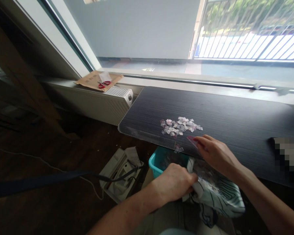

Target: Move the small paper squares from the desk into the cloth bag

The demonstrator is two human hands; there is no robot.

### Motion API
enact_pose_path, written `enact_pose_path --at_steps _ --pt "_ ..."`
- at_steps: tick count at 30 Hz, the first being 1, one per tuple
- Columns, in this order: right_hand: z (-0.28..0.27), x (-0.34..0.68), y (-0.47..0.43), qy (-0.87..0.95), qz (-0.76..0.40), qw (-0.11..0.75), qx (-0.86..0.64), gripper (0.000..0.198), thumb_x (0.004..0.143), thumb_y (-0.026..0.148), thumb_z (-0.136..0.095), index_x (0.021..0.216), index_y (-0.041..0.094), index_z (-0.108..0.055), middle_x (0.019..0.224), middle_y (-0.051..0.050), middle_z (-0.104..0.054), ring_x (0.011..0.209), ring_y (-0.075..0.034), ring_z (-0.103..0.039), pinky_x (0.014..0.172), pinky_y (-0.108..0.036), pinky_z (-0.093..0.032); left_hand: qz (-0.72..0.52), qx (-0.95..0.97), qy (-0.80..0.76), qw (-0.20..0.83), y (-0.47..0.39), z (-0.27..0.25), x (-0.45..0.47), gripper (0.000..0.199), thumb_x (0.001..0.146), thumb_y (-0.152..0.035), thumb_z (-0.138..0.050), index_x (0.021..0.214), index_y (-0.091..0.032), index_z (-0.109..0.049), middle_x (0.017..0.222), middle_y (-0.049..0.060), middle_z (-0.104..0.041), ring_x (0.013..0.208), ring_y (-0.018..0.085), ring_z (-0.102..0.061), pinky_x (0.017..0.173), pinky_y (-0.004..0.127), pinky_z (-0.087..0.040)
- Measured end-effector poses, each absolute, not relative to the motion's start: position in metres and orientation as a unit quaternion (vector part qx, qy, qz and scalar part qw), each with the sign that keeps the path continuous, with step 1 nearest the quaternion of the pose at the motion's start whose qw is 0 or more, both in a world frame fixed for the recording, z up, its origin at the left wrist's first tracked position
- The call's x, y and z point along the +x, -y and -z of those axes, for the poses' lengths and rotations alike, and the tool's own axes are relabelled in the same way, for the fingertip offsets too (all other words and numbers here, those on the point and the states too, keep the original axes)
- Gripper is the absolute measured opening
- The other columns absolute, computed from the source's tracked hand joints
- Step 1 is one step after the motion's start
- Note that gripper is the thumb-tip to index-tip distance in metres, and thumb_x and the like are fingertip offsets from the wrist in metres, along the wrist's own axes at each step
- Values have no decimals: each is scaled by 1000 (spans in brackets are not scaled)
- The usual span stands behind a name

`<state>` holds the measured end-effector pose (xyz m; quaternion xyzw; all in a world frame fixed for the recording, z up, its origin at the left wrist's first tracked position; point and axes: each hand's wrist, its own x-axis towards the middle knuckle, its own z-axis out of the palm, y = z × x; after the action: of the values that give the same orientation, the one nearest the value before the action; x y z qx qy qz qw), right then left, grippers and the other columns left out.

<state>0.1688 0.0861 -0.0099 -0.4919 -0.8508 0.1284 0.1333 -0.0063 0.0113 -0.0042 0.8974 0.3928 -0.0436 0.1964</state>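
My right hand (212, 148) is closed on a small pinkish clear plastic piece (192, 141), held just over the dark table near its front edge. Left of it lies a loose pile of small white and clear plastic squares (181, 125), with a few scattered toward the edge. My left hand (176, 181) is wrapped round the gathered edge of a striped cloth bag (218, 195) below the table. Inside the bag's mouth are more small clear pieces. Beside the left hand, partly behind it, is a turquoise plastic basket (156, 163) with similar bits in it.
The dark wood-grain table (225, 111) stands against the window sill. On the sill at left, red-handled scissors (105, 84) lie on a brown envelope (88, 81) above a white radiator (112, 101). An open white box (120, 173) and a cable are on the floor.
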Motion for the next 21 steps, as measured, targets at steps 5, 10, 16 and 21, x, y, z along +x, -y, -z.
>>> enact_pose_path --at_steps 5,10,16,21 --pt "12 140 -68 876 -206 125 -419 30 93 24 -39 102 19 -67 86 -5 -63 72 -15 -59 63 -26 -41 61 891 -396 215 -11 2 -15 17 88 -30 -59 99 -18 -63 79 6 -70 74 24 -67 62 29 -47" --pt "1 136 -83 873 -217 145 -412 30 93 27 -41 105 20 -68 88 -4 -65 70 -14 -60 62 -25 -41 51 877 -425 218 -6 2 -26 16 90 -32 -57 97 -19 -63 80 5 -70 73 24 -67 63 28 -48" --pt "3 159 -140 840 -112 158 -506 33 89 25 -42 106 17 -69 93 -8 -69 76 -18 -62 67 -28 -42 47 870 -443 210 -2 4 -35 11 88 -29 -59 92 -19 -63 80 4 -69 72 23 -67 63 28 -49" --pt "-9 174 -134 865 -125 74 -480 35 90 23 -41 107 23 -71 91 -6 -69 75 -19 -62 64 -28 -40 62 856 -461 228 0 10 -40 14 87 -31 -60 95 -21 -64 84 4 -70 76 23 -67 69 29 -50"
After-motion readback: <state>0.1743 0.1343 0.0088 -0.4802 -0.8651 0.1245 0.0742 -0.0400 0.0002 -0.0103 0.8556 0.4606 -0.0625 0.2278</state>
